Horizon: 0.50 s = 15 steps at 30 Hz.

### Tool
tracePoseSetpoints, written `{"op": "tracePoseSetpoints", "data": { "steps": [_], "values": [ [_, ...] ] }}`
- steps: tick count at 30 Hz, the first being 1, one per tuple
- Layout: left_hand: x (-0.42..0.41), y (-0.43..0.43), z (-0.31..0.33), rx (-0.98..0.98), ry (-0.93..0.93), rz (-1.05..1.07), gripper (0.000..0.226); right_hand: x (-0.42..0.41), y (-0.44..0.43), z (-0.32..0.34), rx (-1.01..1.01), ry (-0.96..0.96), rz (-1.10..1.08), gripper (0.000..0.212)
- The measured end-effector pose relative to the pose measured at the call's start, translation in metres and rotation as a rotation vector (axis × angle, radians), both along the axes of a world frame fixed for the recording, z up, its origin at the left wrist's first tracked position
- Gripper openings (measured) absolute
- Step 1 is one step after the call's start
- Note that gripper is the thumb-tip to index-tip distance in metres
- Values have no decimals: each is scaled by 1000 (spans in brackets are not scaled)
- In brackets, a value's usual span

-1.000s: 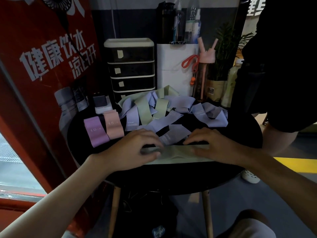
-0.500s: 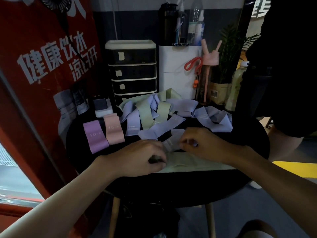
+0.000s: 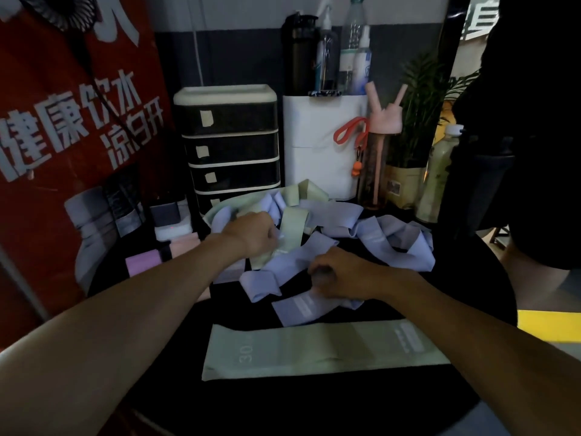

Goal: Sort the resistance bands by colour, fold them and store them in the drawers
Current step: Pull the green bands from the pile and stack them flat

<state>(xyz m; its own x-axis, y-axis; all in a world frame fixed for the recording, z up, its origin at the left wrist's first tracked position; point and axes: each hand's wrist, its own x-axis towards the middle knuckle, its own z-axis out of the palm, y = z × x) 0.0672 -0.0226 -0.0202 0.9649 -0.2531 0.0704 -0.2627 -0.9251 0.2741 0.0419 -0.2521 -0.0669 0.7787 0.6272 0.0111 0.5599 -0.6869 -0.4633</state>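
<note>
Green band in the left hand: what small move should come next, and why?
Probably pull that green band up and out of the pile. The left hand grips it, it is tangled among lavender bands where the right hand rests, and a flat green band already lies in front.

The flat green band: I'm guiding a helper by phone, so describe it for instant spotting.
Start at the round black table. At its near edge lies the flat green band. Unlike the tangled lilac and green bands behind it, it is spread out flat and straight, with "30" printed near its left end.
</note>
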Motion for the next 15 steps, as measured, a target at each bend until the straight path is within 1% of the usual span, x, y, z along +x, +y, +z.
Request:
{"op": "tracePoseSetpoints", "data": {
  "steps": [2, 5, 11, 15],
  "values": [
    [6, -4, -9, 49, 64, 8, 50, 2, 0, -3, 15, 14, 6, 38],
    [11, -9, -14, 63, 92, 36, 54, 3, -1, -1, 25, 60, 5, 41],
    [12, -13, -20, -12, 129, 90, 54, -3, -2, 3, -11, 100, -29, 42],
    [12, -19, -22, -6, 115, 189, 52, -7, -1, 7, -17, 100, -48, 41]
  ]
}}
